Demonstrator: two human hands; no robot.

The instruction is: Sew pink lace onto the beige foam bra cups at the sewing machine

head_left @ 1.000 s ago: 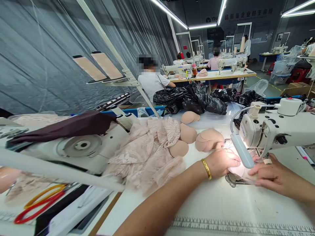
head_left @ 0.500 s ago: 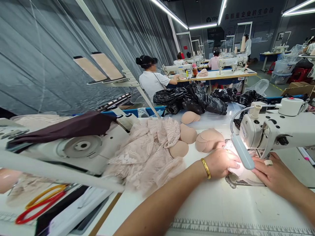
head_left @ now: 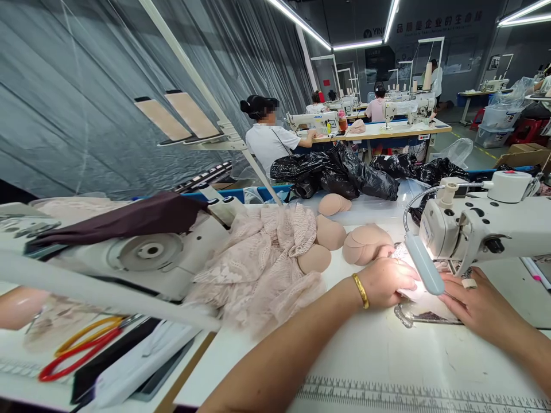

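My left hand (head_left: 390, 281), with a gold bangle at the wrist, is closed on the edge of a pale pink fabric piece (head_left: 414, 293), thumb and fingers together. My right hand (head_left: 473, 298) lies with its fingers stretched out over the right part of the fabric, beside the needle area; a pale band is on one finger. Above stands the white sewing machine (head_left: 443, 226), and its grey lamp (head_left: 424, 263) lights the fabric and hides part of it. Beige molded cups (head_left: 365, 244) lie stacked just beyond my left hand.
A heap of beige lace (head_left: 262, 252) covers the table on the left, with more cups (head_left: 314, 259) beside it. Red-handled scissors (head_left: 80, 357) lie far left, near a second machine (head_left: 148, 252). A ruler strip (head_left: 413, 393) runs along the front. Black bags (head_left: 336, 172) lie behind; a person (head_left: 269, 137) sits beyond.
The view has shifted slightly, so the left-side things sit a little further right. Both hands stay at the fabric by the needle, with hardly any visible movement.
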